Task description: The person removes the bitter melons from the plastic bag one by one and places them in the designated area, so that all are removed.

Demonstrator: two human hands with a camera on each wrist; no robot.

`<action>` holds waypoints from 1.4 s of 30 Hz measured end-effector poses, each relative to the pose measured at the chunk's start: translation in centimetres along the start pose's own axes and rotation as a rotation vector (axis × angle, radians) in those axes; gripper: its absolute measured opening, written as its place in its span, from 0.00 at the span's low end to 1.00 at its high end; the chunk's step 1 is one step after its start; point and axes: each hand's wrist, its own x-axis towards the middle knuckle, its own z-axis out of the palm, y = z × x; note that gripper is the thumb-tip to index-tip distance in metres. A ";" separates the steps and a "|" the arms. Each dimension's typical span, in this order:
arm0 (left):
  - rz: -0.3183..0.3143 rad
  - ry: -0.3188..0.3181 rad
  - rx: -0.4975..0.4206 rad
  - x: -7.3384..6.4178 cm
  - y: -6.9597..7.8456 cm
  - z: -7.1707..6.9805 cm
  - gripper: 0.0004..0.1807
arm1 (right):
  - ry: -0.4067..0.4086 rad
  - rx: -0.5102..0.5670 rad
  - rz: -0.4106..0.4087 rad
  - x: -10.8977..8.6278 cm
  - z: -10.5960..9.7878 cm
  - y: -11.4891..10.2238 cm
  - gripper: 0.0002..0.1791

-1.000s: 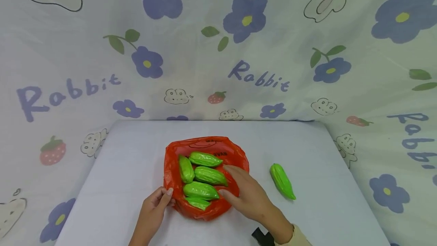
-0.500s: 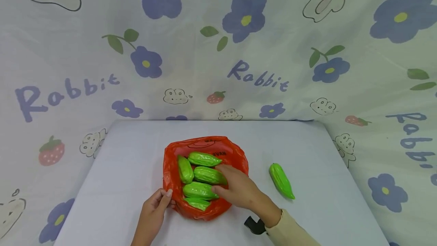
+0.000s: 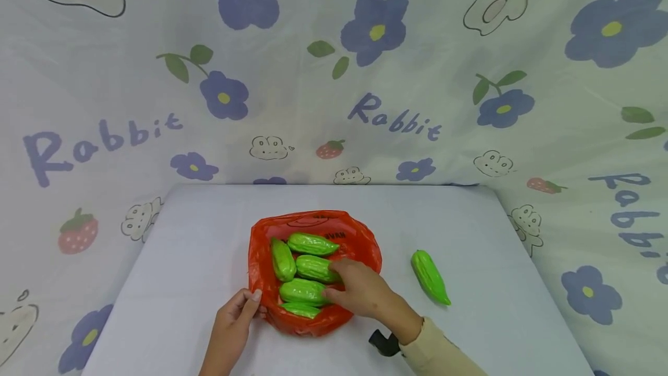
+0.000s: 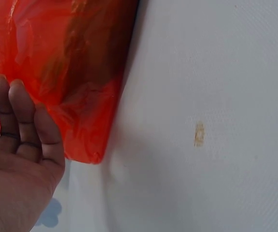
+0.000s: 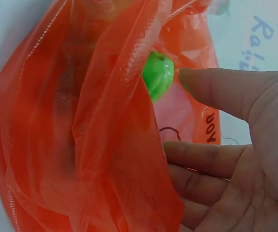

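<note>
A red plastic bag [image 3: 259,254] lies spread at its mouth on the white table, with several light green bitter melons [image 3: 302,292] inside. My left hand [image 3: 232,318] pinches the bag's near-left rim between thumb and fingers. Its fingers stand against the bag's red side in the left wrist view. My right hand [image 3: 362,289] reaches over the right rim, its fingertips at the right ends of the middle melons. In the right wrist view, thumb and fingers are apart, one melon end [image 5: 159,77] shows near the thumb, and bag film partly hides the fingers.
One more bitter melon [image 3: 430,277] lies on the table right of the bag. A black piece [image 3: 383,343] sits beside the right wrist. Behind the white table [image 3: 469,225] hangs a printed cloth [image 3: 302,91] with flowers and rabbits.
My right hand has moved left over the bag's contents, then slightly down and back. The left hand stays on the rim. The melons look nearly unmoved.
</note>
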 end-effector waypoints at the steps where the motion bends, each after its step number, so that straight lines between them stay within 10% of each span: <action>1: 0.003 0.001 -0.002 0.0 0.0 0.0 0.21 | 0.003 -0.003 0.002 0.1 0.1 0.1 0.29; 42: 0.032 0.007 -0.013 -0.2 -0.3 0.6 0.19 | 0.099 -0.129 0.117 2.0 2.8 1.8 0.11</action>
